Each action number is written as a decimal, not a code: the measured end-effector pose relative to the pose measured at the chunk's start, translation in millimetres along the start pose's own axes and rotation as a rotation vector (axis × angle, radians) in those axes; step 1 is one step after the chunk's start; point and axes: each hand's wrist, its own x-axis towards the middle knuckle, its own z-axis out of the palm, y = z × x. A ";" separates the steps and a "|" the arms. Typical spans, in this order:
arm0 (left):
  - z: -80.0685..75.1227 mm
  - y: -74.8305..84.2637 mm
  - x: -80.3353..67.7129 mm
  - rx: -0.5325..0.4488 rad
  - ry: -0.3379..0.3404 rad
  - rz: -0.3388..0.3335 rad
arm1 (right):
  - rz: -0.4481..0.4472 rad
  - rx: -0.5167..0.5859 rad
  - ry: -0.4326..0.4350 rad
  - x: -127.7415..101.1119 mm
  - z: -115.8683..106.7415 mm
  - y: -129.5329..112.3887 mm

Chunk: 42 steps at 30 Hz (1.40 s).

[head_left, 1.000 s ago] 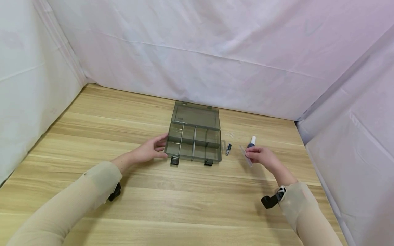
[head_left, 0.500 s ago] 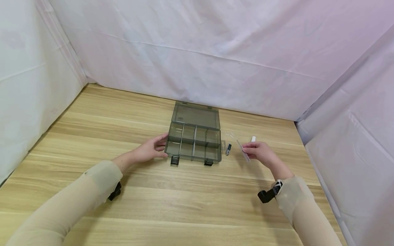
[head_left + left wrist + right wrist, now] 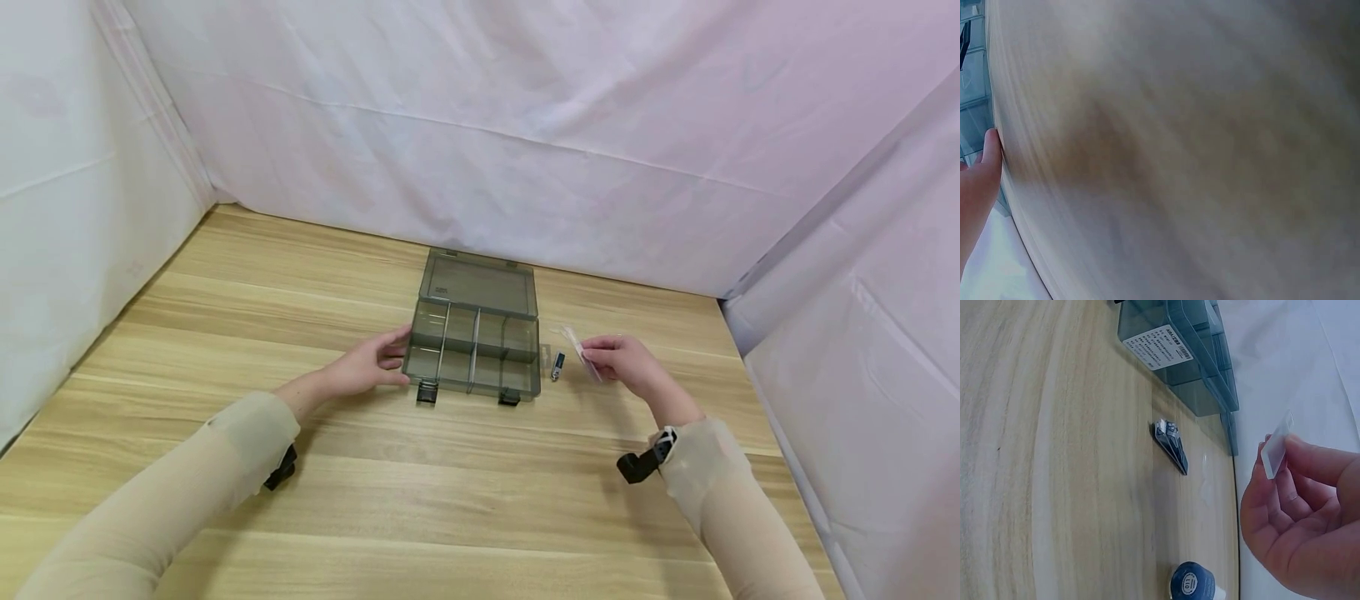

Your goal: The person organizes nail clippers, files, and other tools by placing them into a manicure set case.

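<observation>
The smoky plastic organizer box (image 3: pixel 453 372) stands with its lid folded back, its divided compartments showing nothing inside. My left hand (image 3: pixel 367 364) rests against the box's left side, fingers relaxed and thumb by the front corner; the left wrist view catches only part of this hand at its edge. Between thumb and fingers, my right hand (image 3: pixel 626 367) pinches a thin, flat, translucent white strip (image 3: pixel 1277 447), raised over the table and tilted. Just left of it a nail clipper (image 3: pixel 557 366) lies beside the box.
A dark blue nail polish bottle (image 3: pixel 1191 582) shows in the right wrist view; the right hand hides it in the head view. Small clear pieces lie on the table right of the box. White cloth walls (image 3: pixel 480 142) enclose the wooden table (image 3: pixel 450 483).
My right hand has moved left and away from me with the strip, closer to the box, and now covers the bottle in the head view. The left hand has stayed at the box.
</observation>
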 end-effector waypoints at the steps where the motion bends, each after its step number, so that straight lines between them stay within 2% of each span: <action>1: -0.1 0.0 -0.1 0.003 -0.001 0.003 | 0.003 0.001 0.005 0.7 0.2 -1.2; 7: -0.3 -0.5 -0.5 0.014 -0.005 0.019 | 0.014 -0.074 0.030 6.2 1.8 -8.1; 13: 0.2 0.8 -1.2 0.010 -0.001 0.003 | 0.015 -0.138 0.021 12.7 7.5 -13.8; 30: 0.0 -0.9 -2.0 0.014 0.000 -0.005 | -0.008 -0.117 0.033 26.0 21.4 -22.3; 37: 0.3 0.0 -1.9 0.011 0.003 0.001 | -0.047 -0.122 0.026 32.5 27.3 -29.3; 42: 0.3 0.9 -1.9 0.009 0.001 -0.001 | -0.034 -0.122 0.020 37.6 30.7 -33.3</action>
